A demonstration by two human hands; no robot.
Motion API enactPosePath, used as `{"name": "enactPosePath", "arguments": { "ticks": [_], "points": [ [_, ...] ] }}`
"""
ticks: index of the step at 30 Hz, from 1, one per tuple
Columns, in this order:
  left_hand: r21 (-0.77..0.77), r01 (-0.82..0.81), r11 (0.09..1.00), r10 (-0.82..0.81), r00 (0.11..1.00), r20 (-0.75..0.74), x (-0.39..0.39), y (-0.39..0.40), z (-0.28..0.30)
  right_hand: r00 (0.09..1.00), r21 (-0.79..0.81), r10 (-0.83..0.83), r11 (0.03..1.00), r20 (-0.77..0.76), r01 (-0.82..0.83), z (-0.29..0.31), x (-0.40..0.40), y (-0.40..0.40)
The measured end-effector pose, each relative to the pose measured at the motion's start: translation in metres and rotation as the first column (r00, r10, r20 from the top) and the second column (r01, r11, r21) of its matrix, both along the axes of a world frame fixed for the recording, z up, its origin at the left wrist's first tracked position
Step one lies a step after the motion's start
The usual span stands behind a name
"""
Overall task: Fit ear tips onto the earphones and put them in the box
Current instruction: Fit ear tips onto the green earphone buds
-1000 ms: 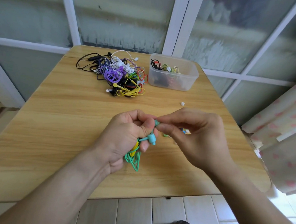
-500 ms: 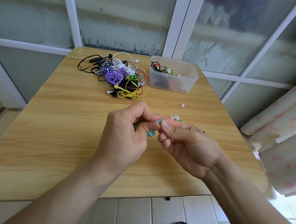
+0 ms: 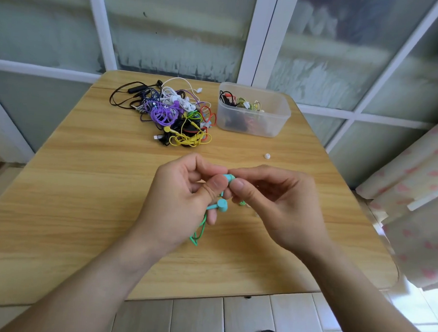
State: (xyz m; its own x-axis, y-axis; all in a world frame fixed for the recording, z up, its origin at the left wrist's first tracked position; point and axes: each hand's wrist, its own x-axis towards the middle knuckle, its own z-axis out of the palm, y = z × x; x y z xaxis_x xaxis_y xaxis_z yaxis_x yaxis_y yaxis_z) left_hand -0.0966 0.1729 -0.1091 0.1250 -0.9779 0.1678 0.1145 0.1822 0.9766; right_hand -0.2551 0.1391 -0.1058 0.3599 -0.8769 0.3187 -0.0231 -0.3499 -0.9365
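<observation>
The left hand (image 3: 183, 197) holds a teal earphone set: its thumb and forefinger are closed narrowly on one earbud (image 3: 228, 177), raised above the middle of the worktop (image 3: 85, 184). The right hand (image 3: 277, 202) meets it from the right, thumb and forefinger pinched at the bud's outer end. What they pinch is presumably an ear tip, but the fingers hide it and it cannot be confirmed.

Governing relation: the held bud's long axis runs roughly left to right, with its open end toward the right hand, so any seating push would travel leftward along that axis against the left hand's hold. The right hand is the nearer one to that end.

The second earbud (image 3: 221, 204) of the set hangs just below the left thumb, free of any grip. The green-teal cable (image 3: 199, 231) trails down from under the left palm.

A loose white ear tip (image 3: 267, 156) lies on the worktop beyond the right hand, well apart from it. A small green item shows just under the right fingers; its identity is unclear.

The clear plastic box (image 3: 278, 118) stands at the far right of the worktop, already holding several earphones. The tangled pile of earphones (image 3: 175, 115) lies just to its left.

Judgement: fitting is in progress; boxing this set is not yet done.
</observation>
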Motion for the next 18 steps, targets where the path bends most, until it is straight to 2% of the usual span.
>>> {"name": "enactPosePath", "arguments": {
  "ticks": [3,6,8,12,18],
  "points": [
    [0.085,0.024,0.996,-0.017,0.996,-0.09,-0.0013,-0.0014,0.0003,0.996,-0.166,-0.05,0.985,-0.07,0.038,-0.0041,-0.0008,-0.0032],
    [0.159,0.05,0.986,-0.027,0.989,-0.145,-0.0014,-0.0016,0.0008,0.99,-0.247,-0.075,0.968,-0.119,0.043,-0.0047,-0.0013,-0.0048],
    [0.177,0.055,0.983,-0.029,0.989,-0.144,-0.0006,-0.0015,-0.0001,0.989,-0.219,-0.061,0.975,-0.138,0.03,-0.0066,-0.0011,-0.0055],
    [0.152,0.056,0.987,-0.043,0.995,-0.091,0.0016,-0.0014,-0.0018,0.998,-0.082,-0.017,0.997,-0.063,0.012,-0.0073,-0.0004,-0.0058],
    [0.102,0.019,0.995,-0.022,0.999,0.027,0.0037,-0.0026,-0.0071,0.996,-0.059,-0.021,0.998,-0.082,0.017,-0.0063,-0.0011,-0.0044]
  ]
}}
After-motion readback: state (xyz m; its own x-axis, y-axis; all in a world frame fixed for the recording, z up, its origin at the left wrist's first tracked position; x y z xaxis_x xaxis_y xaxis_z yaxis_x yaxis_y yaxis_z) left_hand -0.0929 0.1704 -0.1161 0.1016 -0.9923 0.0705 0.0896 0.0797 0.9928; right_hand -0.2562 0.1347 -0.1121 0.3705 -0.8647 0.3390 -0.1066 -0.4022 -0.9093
